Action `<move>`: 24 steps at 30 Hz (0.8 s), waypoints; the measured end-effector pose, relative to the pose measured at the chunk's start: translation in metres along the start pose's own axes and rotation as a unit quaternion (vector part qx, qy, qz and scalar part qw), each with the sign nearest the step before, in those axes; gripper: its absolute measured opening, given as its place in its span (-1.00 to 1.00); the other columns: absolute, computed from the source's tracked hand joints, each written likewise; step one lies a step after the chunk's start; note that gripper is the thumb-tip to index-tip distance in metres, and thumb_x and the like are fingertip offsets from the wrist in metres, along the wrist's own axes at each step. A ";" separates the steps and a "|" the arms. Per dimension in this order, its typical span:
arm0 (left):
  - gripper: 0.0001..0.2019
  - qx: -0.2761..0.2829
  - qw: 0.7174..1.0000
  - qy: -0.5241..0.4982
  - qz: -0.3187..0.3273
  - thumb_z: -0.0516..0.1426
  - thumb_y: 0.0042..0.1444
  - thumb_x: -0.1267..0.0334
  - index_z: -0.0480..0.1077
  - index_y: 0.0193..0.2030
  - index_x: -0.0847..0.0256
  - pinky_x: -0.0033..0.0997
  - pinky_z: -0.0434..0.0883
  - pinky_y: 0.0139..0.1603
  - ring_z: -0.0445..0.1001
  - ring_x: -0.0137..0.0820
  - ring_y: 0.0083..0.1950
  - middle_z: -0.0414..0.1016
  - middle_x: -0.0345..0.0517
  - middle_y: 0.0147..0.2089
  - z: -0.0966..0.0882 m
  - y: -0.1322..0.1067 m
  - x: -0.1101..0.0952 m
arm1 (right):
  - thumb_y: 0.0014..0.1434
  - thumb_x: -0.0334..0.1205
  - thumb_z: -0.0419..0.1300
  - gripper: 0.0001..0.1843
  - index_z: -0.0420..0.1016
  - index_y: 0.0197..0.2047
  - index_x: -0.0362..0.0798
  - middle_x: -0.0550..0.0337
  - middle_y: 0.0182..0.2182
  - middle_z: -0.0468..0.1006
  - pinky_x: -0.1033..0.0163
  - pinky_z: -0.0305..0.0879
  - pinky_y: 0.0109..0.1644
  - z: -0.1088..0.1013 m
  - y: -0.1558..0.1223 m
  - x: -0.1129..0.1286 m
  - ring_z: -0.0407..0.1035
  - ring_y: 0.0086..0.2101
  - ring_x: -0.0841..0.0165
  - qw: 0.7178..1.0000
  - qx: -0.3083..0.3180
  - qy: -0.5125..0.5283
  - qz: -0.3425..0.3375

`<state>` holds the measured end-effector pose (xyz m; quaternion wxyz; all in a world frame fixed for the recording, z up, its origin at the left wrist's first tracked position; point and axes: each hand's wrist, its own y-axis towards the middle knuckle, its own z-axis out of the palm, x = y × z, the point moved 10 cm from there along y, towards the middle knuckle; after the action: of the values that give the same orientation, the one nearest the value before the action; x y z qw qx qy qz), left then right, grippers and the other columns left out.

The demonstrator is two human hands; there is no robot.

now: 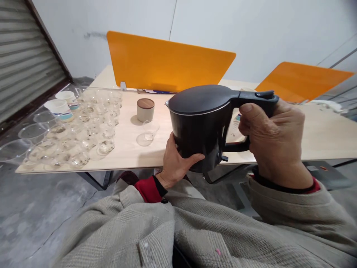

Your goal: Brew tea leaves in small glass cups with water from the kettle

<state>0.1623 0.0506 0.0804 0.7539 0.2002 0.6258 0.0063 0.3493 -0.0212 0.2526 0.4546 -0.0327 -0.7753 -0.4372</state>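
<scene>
A black electric kettle (pixel 199 130) is held up in front of me, its lid closed and its spout toward the left. My right hand (pixel 275 137) wraps round the kettle's handle on the right. Low on the left side of the kettle body, my left hand (pixel 180 162) supports it, thumb across the front and the other fingers partly hidden behind it. On the table, left of the kettle, stands a clear plastic cup (pixel 150 130). Behind that cup is a small beige canister (pixel 145 111) with a wooden lid. Whatever is inside the kettle is hidden.
Many clear plastic cups (pixel 83 130) crowd the left end of the light wooden table (pixel 131 156), with two printed paper cups (pixel 65 109) among them. Orange divider panels (pixel 170 61) stand along the back. Something white (pixel 329 106) lies at the far right.
</scene>
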 end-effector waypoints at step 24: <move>-0.08 0.003 0.983 -0.166 -0.075 0.54 -0.12 -0.12 0.26 0.30 0.12 0.10 0.55 0.31 0.57 -0.04 0.29 0.51 0.17 0.31 0.011 0.002 0.016 | 0.21 0.00 0.47 -0.56 0.40 -0.51 0.01 0.40 -0.68 0.28 0.31 -0.01 -0.57 0.037 0.019 0.027 0.11 -0.63 0.53 0.994 0.075 -0.083 0.009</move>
<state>0.1771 0.0537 0.0673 0.8452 0.1530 0.5050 -0.0851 0.3172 0.0074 0.2776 0.3940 -0.0415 -0.8404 -0.3700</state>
